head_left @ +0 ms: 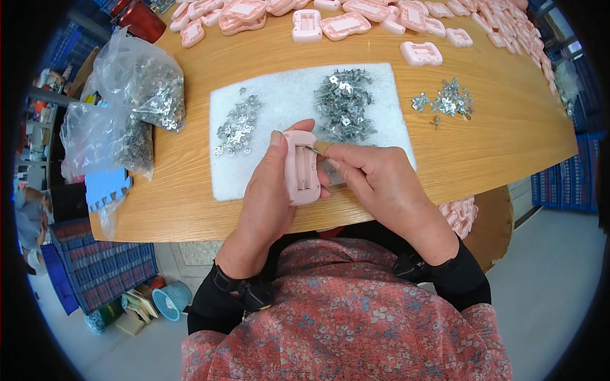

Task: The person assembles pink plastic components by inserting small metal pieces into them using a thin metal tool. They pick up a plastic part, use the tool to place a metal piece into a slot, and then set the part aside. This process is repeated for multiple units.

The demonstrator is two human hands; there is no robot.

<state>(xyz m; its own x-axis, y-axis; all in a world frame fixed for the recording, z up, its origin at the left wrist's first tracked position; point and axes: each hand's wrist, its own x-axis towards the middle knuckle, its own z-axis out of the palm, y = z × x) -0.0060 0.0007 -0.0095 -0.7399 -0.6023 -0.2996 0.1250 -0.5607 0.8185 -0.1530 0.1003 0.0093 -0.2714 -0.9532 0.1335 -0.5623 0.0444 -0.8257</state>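
Note:
My left hand (267, 184) is closed round a pale pink plastic casing (293, 171) with a rectangular battery compartment facing up. My right hand (381, 178) pinches a small thin tool (314, 150) with a metal tip and a tan part near the fingertips; its exact kind does not show. The tip reaches into the upper end of the compartment. Beneath both hands lies a white foam pad (286, 86). It bears a smaller heap of shiny metal contact pieces (238, 130) on the left and a larger heap of metal contact pieces (345, 105) on the right.
Pink casings (346, 24) are piled along the table's far edge, with a single casing (421, 54) nearer. More metal pieces (452, 100) lie right of the pad. Clear bags of metal parts (152, 89) stand at left. A carton (492, 228) holding pink parts sits below the table's right front edge.

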